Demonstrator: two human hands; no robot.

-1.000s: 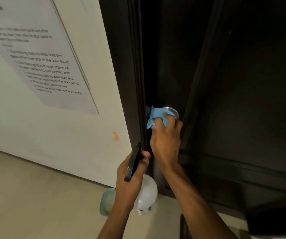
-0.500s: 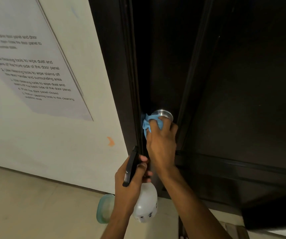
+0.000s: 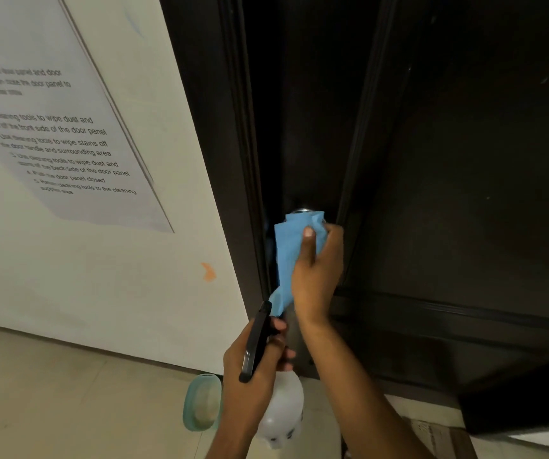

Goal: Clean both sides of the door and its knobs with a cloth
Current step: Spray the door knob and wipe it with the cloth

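Note:
A dark brown door [image 3: 465, 193] fills the right half of the view, set in a dark frame [image 3: 207, 160]. Its metal knob [image 3: 302, 211] is almost wholly covered by a blue cloth [image 3: 288, 256]. My right hand [image 3: 316, 276] grips the cloth around the knob, thumb pressed on the cloth's front. A tail of cloth hangs down below the hand. Lower down, my left hand [image 3: 253, 376] holds a white spray bottle [image 3: 283, 412] by its black trigger head [image 3: 256, 342].
A white wall [image 3: 101, 276] with a printed instruction sheet [image 3: 58, 144] stands to the left of the frame, with an orange mark [image 3: 208, 271] near it. A pale green lidded container [image 3: 202, 402] sits on the beige floor by the door.
The cloth has spread out over the knob and now hangs lower; before, it was bunched at the knob's left with the metal face showing. My left hand keeps holding the bottle.

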